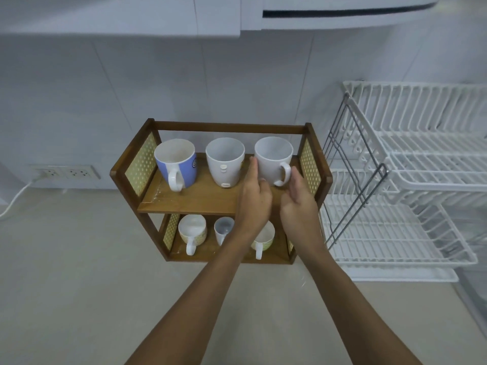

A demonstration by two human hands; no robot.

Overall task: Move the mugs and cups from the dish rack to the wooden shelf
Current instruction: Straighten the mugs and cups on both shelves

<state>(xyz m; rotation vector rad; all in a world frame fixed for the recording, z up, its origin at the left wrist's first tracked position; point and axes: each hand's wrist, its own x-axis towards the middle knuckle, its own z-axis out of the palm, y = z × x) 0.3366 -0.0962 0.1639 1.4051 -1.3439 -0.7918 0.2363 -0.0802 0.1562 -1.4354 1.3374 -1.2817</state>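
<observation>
The wooden shelf (200,198) stands on the counter against the wall. Its upper board carries a blue-and-white mug (176,164), a white cup (224,160) and a white mug (272,159) at the right. On the lower board sit a yellow-patterned mug (191,230), a small grey cup (223,229) and another patterned mug (263,239), partly hidden by my left forearm. My left hand (254,198) and my right hand (299,198) hover just in front of the white mug, one on each side, fingers apart, holding nothing. The white dish rack (411,196) to the right holds no cups.
A white drip tray (400,275) lies under the rack. A double wall socket (66,173) with a white cable (15,198) is at the left. The beige counter (79,285) spreads in front. White cabinets (131,14) hang above.
</observation>
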